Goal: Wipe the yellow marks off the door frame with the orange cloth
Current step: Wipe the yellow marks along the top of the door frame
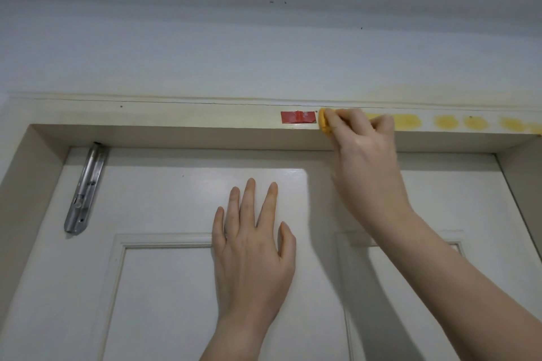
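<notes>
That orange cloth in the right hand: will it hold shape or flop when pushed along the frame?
Probably floppy: the orange cloth is wadded small inside the right hand, only an edge showing. Likely light, since curled fingers alone hold it at the door frame. It might catch on the red tape beside it.

I count two hands, left hand (pixel 252 246) and right hand (pixel 363 149); one orange cloth (pixel 324 124); one red tape patch (pixel 298 117); one metal bolt (pixel 85 187); one door (pixel 176 190); at least four yellow marks (pixel 445 122) on one door frame (pixel 176 114).
</notes>
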A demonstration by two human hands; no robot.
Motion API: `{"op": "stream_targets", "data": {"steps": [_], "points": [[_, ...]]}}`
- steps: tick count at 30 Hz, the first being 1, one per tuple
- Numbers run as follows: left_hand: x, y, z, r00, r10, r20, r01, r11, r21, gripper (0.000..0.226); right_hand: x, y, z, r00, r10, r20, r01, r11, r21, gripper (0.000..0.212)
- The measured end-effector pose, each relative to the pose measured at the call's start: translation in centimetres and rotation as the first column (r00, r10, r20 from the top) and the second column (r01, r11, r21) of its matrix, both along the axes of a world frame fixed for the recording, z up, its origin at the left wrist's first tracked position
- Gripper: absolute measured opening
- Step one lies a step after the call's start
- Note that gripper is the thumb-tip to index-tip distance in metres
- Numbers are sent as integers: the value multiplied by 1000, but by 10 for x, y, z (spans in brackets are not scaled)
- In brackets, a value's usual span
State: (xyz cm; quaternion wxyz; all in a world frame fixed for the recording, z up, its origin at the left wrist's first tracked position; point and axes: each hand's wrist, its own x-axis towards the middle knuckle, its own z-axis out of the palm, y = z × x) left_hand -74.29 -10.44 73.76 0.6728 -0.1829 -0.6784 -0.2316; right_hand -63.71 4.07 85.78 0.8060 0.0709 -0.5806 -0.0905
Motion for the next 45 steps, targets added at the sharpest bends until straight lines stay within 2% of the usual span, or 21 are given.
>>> {"op": "stream_targets", "data": {"steps": [2, 5, 10, 13, 16, 21, 26, 32, 37, 42, 45], "points": [[0, 0, -2, 1000, 7, 2, -7, 1000, 0, 66, 6, 11, 1, 1000, 19, 14, -17, 996, -86, 58], [1, 2, -3, 1000, 11, 0, -11, 1000, -23, 65, 13, 29, -17, 998, 43, -45, -50, 983, -175, 52], [5, 9, 5, 1000, 1, -9, -2, 999, -43, 65, 7, 5, -3, 1000, 15, 16, -15, 1000, -27, 61], [9, 17, 8, 1000, -9, -5, 9, 999, -47, 65, 11, 15, 6, 999, 29, 25, -26, 993, -116, 54], [12, 24, 7, 1000, -6, -7, 5, 996, -87, 66, 14, 30, -13, 998, 55, -37, -61, 979, -192, 53], [12, 40, 9, 999, 11, -31, -15, 993, -116, 65, 6, 6, -7, 999, 37, 8, -37, 999, -30, 62], [13, 52, 5, 999, -28, -42, 24, 994, -103, 66, 15, 40, -13, 996, 68, -49, -77, 978, -196, 51], [13, 62, 7, 998, -46, -38, 42, 995, -88, 65, 5, 27, -7, 1000, 30, -1, -30, 998, -51, 55], [12, 62, 6, 997, -61, -41, 57, 995, -78, 66, 16, 53, -10, 999, 45, -24, -48, 986, -160, 39], [13, 64, 7, 998, -43, -39, 40, 997, -72, 66, 9, 43, -9, 998, 53, -36, -54, 998, -32, 34], [12, 64, 6, 998, -51, -40, 49, 997, -58, 66, 12, 48, 10, 999, 7, -33, -9, 996, -86, 33]]}}
